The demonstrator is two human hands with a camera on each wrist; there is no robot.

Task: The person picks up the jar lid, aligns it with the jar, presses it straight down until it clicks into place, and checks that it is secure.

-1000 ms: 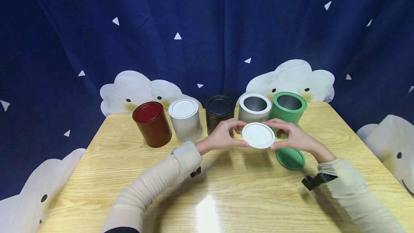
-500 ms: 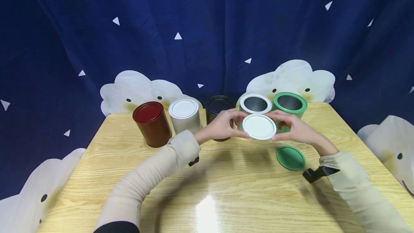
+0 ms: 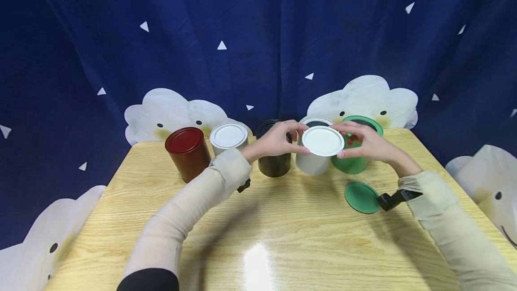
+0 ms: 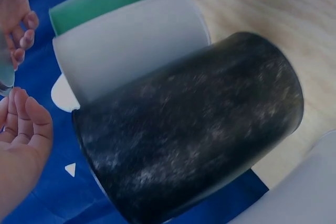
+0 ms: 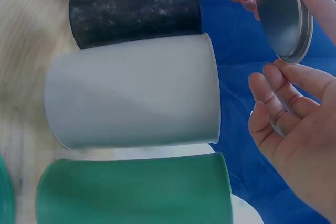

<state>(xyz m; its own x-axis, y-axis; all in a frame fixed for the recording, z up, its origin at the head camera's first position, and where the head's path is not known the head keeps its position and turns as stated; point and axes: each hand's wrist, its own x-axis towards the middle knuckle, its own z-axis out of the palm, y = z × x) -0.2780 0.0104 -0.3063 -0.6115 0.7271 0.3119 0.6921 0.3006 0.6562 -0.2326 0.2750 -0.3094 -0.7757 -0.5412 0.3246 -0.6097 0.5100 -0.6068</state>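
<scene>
Between both hands a round white lid (image 3: 323, 141) is held level by its edges, over the front rim of an open white can (image 3: 314, 165). My left hand (image 3: 278, 138) pinches the lid's left edge with thumb and fingers. On the opposite edge my right hand (image 3: 365, 143) pinches it the same way, in front of the open green can (image 3: 349, 165). In the right wrist view, the lid's grey metallic underside (image 5: 278, 11) shows above the fingers, apart from the can's rim. The lid covers part of the can's opening in the head view.
A green lid (image 3: 361, 197) lies on the wooden table (image 3: 307, 246) near the right wrist's black camera. Left of the open cans stand a lidded black can (image 3: 274, 166), a lidded white can (image 3: 228, 136) and a lidded dark red can (image 3: 187, 152). A blue curtain (image 3: 250, 35) hangs behind.
Both hands have moved the white lid forward and up, from in front of the open white can to over its rim. The cans and the green lid have stayed put.
</scene>
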